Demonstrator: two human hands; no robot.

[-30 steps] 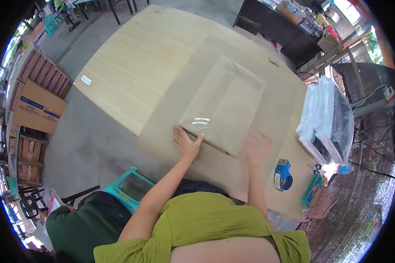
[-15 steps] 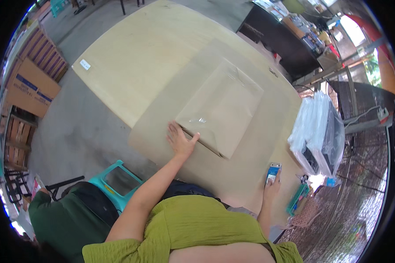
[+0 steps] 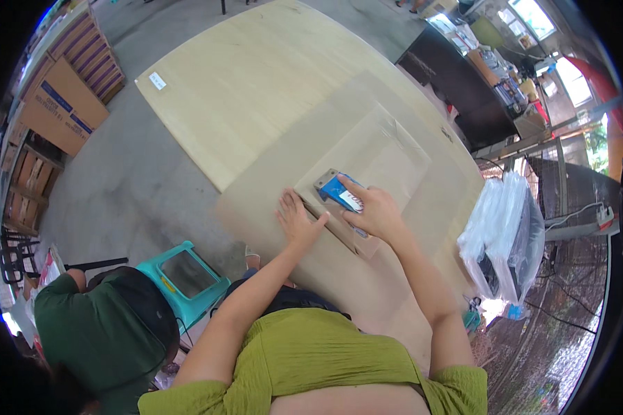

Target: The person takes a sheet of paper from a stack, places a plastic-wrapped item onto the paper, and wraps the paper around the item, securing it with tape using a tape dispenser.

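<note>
A flat rectangular package [image 3: 394, 155], brown with a shiny clear surface, lies on a large brown paper sheet [image 3: 284, 166] on the table. My left hand [image 3: 299, 220] rests at its near left edge, fingers stretched out and thumb spread along that edge. Closed around a blue hand-held tool with a grey metal end [image 3: 339, 190], my right hand [image 3: 377, 211] is over the near part of the package. The tool's exact kind is unclear. Tool and hand hide part of the package, so whether they touch it cannot be told.
Clear-wrapped panels [image 3: 502, 235] stand at the table's right side. A turquoise stool [image 3: 211, 297] and a person in a dark green top [image 3: 97, 325] are at the lower left. Cartons [image 3: 66, 107] stand far left, and a dark desk [image 3: 457, 86] stands behind the table.
My right hand has carried the blue tool from the table's near right side up and left to the package. The left hand stays at the package edge. The view has shifted slightly.
</note>
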